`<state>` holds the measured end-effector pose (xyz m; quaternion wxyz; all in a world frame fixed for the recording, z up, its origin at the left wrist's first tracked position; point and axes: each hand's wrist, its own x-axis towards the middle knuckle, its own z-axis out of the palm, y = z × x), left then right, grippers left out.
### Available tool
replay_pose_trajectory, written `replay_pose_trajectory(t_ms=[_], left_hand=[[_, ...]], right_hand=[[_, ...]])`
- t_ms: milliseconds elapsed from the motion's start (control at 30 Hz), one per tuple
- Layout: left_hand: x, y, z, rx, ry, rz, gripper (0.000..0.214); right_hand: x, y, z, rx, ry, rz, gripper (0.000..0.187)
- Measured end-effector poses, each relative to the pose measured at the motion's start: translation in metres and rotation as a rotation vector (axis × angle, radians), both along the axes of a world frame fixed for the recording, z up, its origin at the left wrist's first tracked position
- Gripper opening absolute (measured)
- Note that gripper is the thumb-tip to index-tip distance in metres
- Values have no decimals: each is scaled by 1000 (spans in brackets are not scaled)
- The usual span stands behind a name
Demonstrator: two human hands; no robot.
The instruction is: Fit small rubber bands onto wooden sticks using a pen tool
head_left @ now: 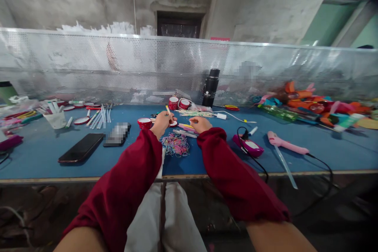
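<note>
My left hand (162, 121) is closed around a thin yellowish stick (168, 110) that points up and away from me. My right hand (200, 123) rests on the blue table (44, 153) with its fingers curled over several thin pastel sticks (186, 126); what it pinches is too small to name. A heap of coloured rubber bands (176, 144) lies just in front of both wrists. Both arms wear dark red sleeves.
Red tape rolls (144, 122) lie near the hands. A black phone (80, 148) lies at the left, a black flask (210, 87) at the back, a pink glue gun (286, 144) with a cable at the right. A perforated metal screen (118, 67) closes off the far edge.
</note>
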<state>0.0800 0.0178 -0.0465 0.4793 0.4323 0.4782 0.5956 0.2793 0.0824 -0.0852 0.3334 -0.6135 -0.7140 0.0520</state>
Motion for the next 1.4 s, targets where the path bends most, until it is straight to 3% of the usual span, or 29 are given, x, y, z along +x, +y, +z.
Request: replay_pose_trajectory(t_ms=[267,467,700,1100,1233,1400], left_hand=[[1,-1,1,-6,36,37,12],[1,-1,0,-2,78,19,11],[2,7,-8,-12,102,-15,11],[8,14,-19,25,172,-73,18],[8,15,-20,31,184,-76,17],[7,17,-24,41,213,-81,18]], right_hand=[[-4,-10,2,42,-68,23,18],[-10,-20,6,32,-113,153,19],[-10,-15,2,-14,-221,295,22],[-8,2,-9,24,-268,334,21],[-7,0,-8,15,-326,313,29],[-9,-6,-4,-5,-392,300,25]])
